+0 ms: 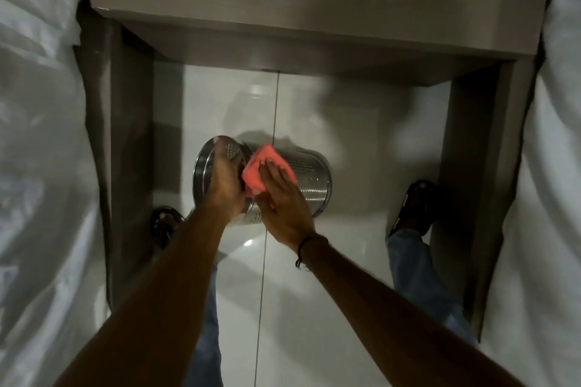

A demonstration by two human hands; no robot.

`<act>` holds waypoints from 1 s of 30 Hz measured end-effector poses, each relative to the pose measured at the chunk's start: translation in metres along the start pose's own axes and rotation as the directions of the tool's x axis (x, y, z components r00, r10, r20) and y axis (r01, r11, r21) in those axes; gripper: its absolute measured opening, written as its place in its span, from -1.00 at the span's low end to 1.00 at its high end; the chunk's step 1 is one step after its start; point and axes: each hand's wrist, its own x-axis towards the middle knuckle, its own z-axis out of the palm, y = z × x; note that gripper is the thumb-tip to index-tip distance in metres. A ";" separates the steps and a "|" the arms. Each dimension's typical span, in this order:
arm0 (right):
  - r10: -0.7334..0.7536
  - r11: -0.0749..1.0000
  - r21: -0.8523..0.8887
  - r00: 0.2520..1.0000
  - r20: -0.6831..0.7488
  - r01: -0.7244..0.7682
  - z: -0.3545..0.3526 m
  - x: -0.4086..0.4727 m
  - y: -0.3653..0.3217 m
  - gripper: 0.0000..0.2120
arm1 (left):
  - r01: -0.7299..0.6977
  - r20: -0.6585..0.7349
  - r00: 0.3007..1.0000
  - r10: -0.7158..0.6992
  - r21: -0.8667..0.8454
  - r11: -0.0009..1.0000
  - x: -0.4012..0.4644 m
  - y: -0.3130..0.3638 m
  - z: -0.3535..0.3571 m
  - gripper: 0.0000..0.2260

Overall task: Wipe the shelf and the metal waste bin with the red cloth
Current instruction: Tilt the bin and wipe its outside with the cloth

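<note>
The metal waste bin, shiny and perforated, is tipped on its side above the white tiled floor, its open mouth facing left. My left hand grips the bin's rim at the mouth. My right hand presses the folded red cloth flat against the bin's side wall with straight fingers. The grey shelf juts out from the wall above and behind the bin.
White bedding lies along the left and more white bedding along the right. Grey side panels frame the gap. My feet in dark sandals stand on the glossy floor tiles.
</note>
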 end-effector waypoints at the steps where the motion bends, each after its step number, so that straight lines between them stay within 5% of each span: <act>1: 0.030 0.999 0.031 0.999 -0.026 -0.030 -0.003 0.011 -0.002 -0.45 | 0.012 0.015 1.000 -0.013 0.059 0.998 -0.002 -0.006 -0.002 -0.25; 5: 0.081 0.995 0.070 0.993 -0.082 -0.076 -0.012 0.029 -0.005 -0.47 | 0.032 0.124 0.991 -0.045 0.104 0.994 -0.007 -0.024 -0.014 -0.29; 10: -0.048 0.995 -0.084 0.994 0.100 0.056 0.017 -0.020 0.000 -0.44 | 0.028 -0.031 0.999 -0.031 -0.093 0.995 0.005 -0.009 -0.020 -0.20; 16: 0.038 0.999 -0.033 0.998 -0.055 -0.040 -0.006 0.025 -0.004 -0.47 | 0.044 0.074 0.996 -0.052 0.113 0.993 -0.007 -0.044 -0.024 -0.30; 20: -0.087 0.982 -0.160 0.992 0.095 0.101 0.015 -0.023 0.001 -0.44 | 0.015 -0.059 0.998 -0.023 -0.132 0.991 0.005 -0.019 -0.028 -0.20; 27: 0.052 0.997 -0.054 0.997 -0.059 -0.056 0.003 0.010 0.000 -0.46 | -0.006 0.081 0.997 -0.005 0.131 0.991 0.006 -0.037 -0.037 -0.42; 30: -0.032 0.988 -0.151 0.998 0.052 0.039 0.010 -0.009 0.001 -0.44 | 0.009 -0.003 1.000 -0.009 0.093 0.996 0.011 -0.021 -0.041 -0.30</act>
